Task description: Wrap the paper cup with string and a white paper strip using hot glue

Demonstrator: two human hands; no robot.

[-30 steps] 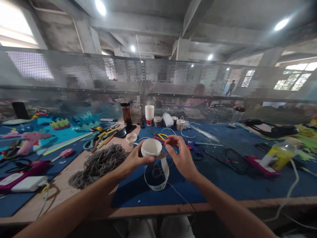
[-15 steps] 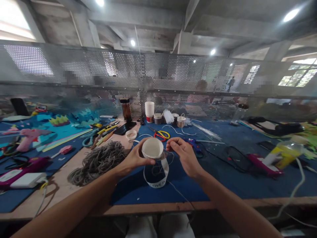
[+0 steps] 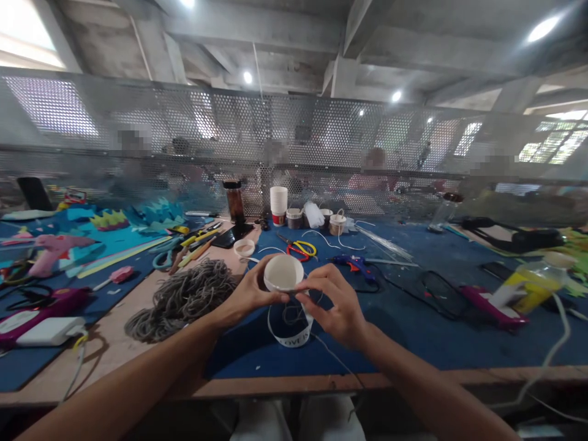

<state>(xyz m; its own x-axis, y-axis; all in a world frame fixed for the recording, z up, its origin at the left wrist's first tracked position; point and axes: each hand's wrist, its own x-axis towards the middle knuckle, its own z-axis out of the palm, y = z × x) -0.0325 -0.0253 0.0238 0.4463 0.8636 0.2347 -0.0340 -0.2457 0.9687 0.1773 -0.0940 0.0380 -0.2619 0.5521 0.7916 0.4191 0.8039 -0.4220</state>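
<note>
My left hand [image 3: 248, 294] grips a small white paper cup [image 3: 283, 272], tilted so its open mouth faces me, above the blue mat [image 3: 413, 331]. My right hand [image 3: 333, 303] sits just right of the cup, fingers curled and pinching a thin grey cord at the cup's lower rim. A white ribbon loop [image 3: 291, 334] with printed letters hangs beneath the cup, with tangled cord inside it. What the right fingertips hold is partly hidden.
A heap of grey cord [image 3: 184, 299] lies at left. Red-and-yellow scissors [image 3: 299, 248], a blue glue gun [image 3: 353, 264], stacked white cups [image 3: 278, 205], a dark bottle [image 3: 235, 205] and small pots stand behind. Foam shapes, tools and a perforated metal screen [image 3: 294, 153] surround the bench.
My right hand has dropped from beside the cup's rim to below and in front of it, closing on the cord. The cup has barely moved.
</note>
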